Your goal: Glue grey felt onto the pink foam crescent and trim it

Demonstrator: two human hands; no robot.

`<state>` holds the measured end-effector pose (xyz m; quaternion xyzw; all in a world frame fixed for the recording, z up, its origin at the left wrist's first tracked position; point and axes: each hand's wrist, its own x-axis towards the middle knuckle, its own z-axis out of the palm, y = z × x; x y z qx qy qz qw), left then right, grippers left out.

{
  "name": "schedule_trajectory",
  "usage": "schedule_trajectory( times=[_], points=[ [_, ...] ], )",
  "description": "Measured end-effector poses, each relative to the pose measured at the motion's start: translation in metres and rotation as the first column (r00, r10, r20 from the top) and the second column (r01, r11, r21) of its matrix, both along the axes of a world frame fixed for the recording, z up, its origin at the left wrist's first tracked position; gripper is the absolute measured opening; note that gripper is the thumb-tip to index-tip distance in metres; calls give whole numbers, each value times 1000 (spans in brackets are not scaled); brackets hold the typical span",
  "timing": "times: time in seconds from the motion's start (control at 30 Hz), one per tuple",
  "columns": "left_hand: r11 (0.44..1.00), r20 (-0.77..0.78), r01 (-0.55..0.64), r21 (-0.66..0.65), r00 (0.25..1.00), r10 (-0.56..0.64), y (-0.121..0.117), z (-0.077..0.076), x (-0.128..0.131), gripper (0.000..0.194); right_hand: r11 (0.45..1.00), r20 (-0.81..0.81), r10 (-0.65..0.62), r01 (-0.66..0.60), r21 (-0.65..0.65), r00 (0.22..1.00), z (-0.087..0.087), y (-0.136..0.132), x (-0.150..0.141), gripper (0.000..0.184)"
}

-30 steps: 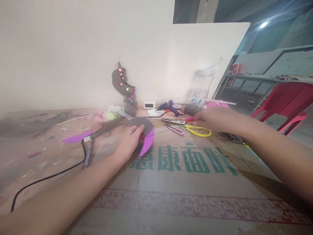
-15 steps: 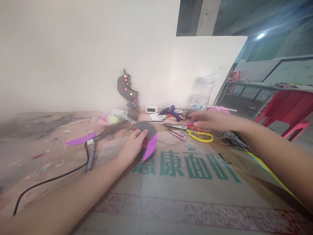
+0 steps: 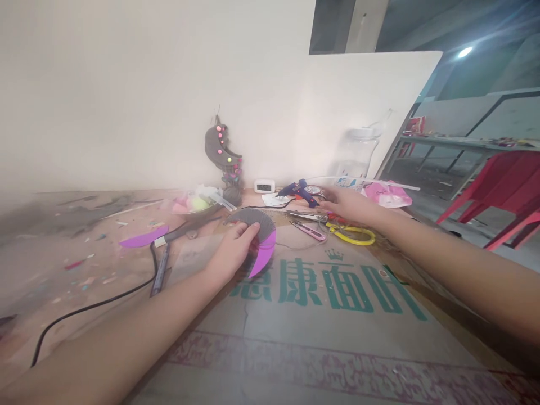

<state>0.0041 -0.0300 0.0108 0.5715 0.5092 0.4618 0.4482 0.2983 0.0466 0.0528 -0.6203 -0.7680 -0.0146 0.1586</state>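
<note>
My left hand is closed on a purple crescent shape, its upper part wound with grey yarn. The fingers lie partly hidden behind the crescent. My right hand is stretched out at the back of the table, fingers apart, beside the handle of a blue glue gun. Whether it touches the handle I cannot tell. Just in front of that hand lie yellow-handled scissors, and pink thread snips sit to their left.
A second purple crescent piece, a marker-like pen and a black cable lie at left. A decorated grey moon hangs against the white board. A small digital clock, plastic bottle and pink bag stand behind.
My right hand has come lower and closer to the glue gun's handle, and its forearm has dropped. My left hand keeps its hold on the crescent. The view has shifted slightly.
</note>
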Motion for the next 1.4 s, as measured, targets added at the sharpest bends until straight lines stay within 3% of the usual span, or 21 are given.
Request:
schedule_trajectory(
  times=[0.07, 0.27, 0.43, 0.53, 0.73, 0.83, 0.93, 1.07, 1.17, 1.23, 1.33, 1.4],
  points=[
    [1000, -6, -3, 1, 1000, 3, 0, -1, 0, 36, 996, -28, -77, 76, -37, 997, 1, 21, -8, 55],
    [1000, -54, 11, 23, 998, -10, 1, -2, -2, 38, 993, -91, -105, 99, -66, 990, -13, 71, -33, 41],
    [995, -145, 89, 45, 986, -82, 5, -5, -5, 41, 989, -146, -146, 145, -21, 978, -28, 76, -44, 34],
    [996, -162, 81, 43, 984, -73, 7, -6, -5, 40, 985, -187, -166, 173, 23, 968, -26, 71, -45, 35],
    [993, -177, 88, 84, 982, -72, 7, -3, -5, 41, 974, -251, -182, 208, 84, 951, 1, 39, -42, 46],
    [994, -185, 74, 85, 981, -57, 6, -2, -5, 40, 971, -322, -208, 235, 46, 924, 11, 7, -41, 47],
    [994, -166, 75, 78, 984, -61, 6, -3, -5, 39, 985, -403, -169, 171, -31, 900, 15, -33, -42, 43],
    [983, -131, 89, 160, 989, -68, 8, -6, -5, 41, 996, -483, 77, -86, 4, 872, 6, -79, -51, 34],
    [984, -48, 82, 156, 996, -75, 10, -8, -5, 41, 998, -546, 53, -62, 0, 836, -9, -95, -60, 34],
    [989, 18, 63, 135, 998, -66, 12, -9, -5, 39, 1000, -482, 21, -19, 10, 876, -20, -96, -63, 36],
    [993, 94, 34, 116, 995, -45, 15, -12, -6, 38, 997, -367, 58, -75, -31, 928, -32, -92, -59, 34],
    [994, 114, 23, 108, 993, -36, 16, -14, -7, 38, 990, -378, 89, -122, -64, 922, -34, -93, -54, 36]
  ],
)
